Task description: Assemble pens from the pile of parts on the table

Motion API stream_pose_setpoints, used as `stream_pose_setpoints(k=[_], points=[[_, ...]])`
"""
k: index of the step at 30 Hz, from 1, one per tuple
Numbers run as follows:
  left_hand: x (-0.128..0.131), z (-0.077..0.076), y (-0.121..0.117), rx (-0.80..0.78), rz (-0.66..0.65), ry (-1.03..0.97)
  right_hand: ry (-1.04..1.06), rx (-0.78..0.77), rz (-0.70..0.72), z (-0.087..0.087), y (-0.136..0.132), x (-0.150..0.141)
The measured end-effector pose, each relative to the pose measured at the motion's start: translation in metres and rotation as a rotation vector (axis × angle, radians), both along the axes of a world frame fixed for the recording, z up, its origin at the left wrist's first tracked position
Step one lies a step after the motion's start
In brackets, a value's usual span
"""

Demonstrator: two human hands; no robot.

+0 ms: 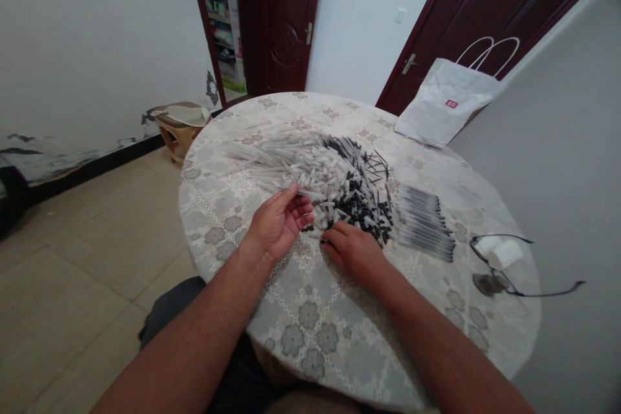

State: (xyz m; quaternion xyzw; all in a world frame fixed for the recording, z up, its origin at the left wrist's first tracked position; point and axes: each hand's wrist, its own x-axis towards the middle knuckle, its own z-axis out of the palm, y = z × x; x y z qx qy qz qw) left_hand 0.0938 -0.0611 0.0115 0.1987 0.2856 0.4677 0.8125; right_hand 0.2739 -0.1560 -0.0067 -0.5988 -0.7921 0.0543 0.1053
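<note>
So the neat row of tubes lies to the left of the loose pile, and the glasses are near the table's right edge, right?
Not quite: the row of tubes lies to the right of the loose pile, as the head view shows. The glasses are indeed near the right edge of the table.

I had room to pass low over the near part of the surface. Ahead, a wide pile of loose white and black bits blocked me. To the right, thin sticks in a row, then glasses, stood in my way. A tall white bag blocked the far right edge.
</note>
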Motion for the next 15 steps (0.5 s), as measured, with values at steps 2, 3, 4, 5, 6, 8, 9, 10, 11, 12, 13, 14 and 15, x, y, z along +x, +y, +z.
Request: stream_pose_setpoints(k=[2, 3, 4, 5, 6, 8, 9, 10, 11, 12, 13, 14, 15], points=[[0.0, 0.0, -0.001, 0.006, 0.013, 0.019, -0.159, -0.001, -0.015, -0.002, 0.0, -0.009], [0.0, 0.0, -0.002, 0.016, 0.013, 0.031, -0.21, 0.008, -0.012, -0.003, -0.001, -0.012], [0.001, 0.0, -0.003, 0.027, 0.012, 0.042, -0.245, 0.018, -0.002, -0.004, -0.001, -0.015], [0.001, -0.001, -0.003, 0.037, 0.011, 0.054, -0.267, 0.028, 0.008, -0.005, -0.001, -0.016], [0.001, -0.001, -0.004, 0.047, 0.012, 0.063, -0.278, 0.034, 0.018, -0.005, -0.001, -0.017], [0.001, -0.001, -0.005, 0.058, 0.01, 0.08, -0.261, 0.053, 0.02, -0.007, -0.001, -0.017], [0.001, 0.0, -0.005, 0.061, 0.007, 0.087, -0.225, 0.074, 0.007, -0.007, 0.0, -0.016], [0.001, 0.0, -0.006, 0.063, 0.002, 0.091, -0.163, 0.104, -0.011, -0.007, 0.001, -0.014], [0.001, 0.001, -0.006, 0.064, -0.003, 0.095, -0.076, 0.143, -0.03, -0.007, 0.001, -0.012], [0.001, 0.001, -0.006, 0.066, -0.009, 0.097, 0.035, 0.188, -0.047, -0.006, 0.002, -0.009], [0.001, 0.001, -0.007, 0.069, -0.017, 0.097, 0.164, 0.232, -0.07, -0.006, 0.002, -0.006], [0.002, 0.001, -0.007, 0.073, -0.027, 0.097, 0.309, 0.268, -0.103, -0.005, 0.002, -0.002], [0.002, 0.001, -0.007, 0.078, -0.038, 0.098, 0.466, 0.288, -0.149, -0.005, 0.002, 0.001]])
